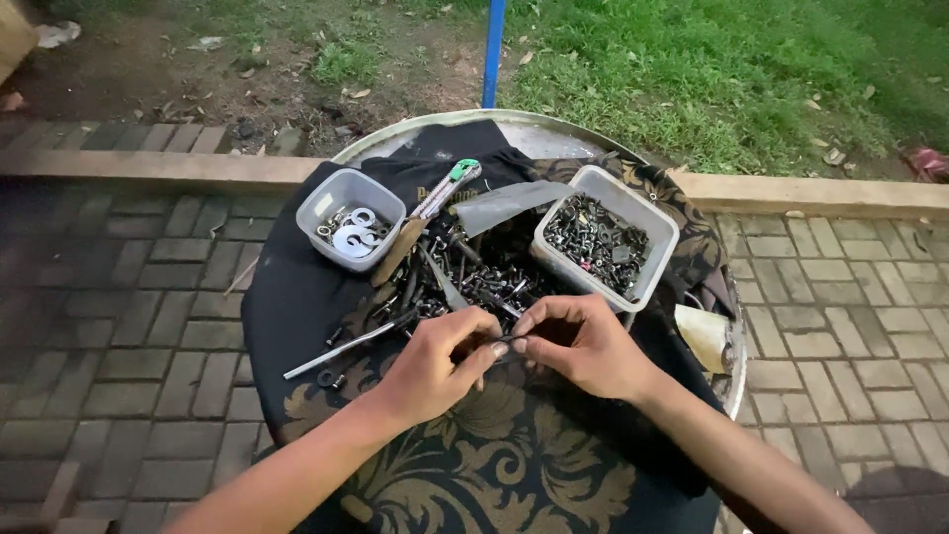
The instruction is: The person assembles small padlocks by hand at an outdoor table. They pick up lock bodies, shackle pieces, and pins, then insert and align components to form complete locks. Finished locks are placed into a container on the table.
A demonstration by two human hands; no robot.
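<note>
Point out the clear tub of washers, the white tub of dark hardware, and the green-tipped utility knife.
Clear plastic tub of silver washers (318,203), head view, left rim.
White square tub of dark hardware (660,225), head view, right rim.
Green-tipped utility knife (461,171), head view, green end.

Between the fingertips of both hands, the left hand (435,361) and the right hand (583,346), sits a small dark piece (504,339), too small to identify. A patterned cloth (494,465) hides most of the round table (554,133). Both forearms run off the bottom edge.
</note>
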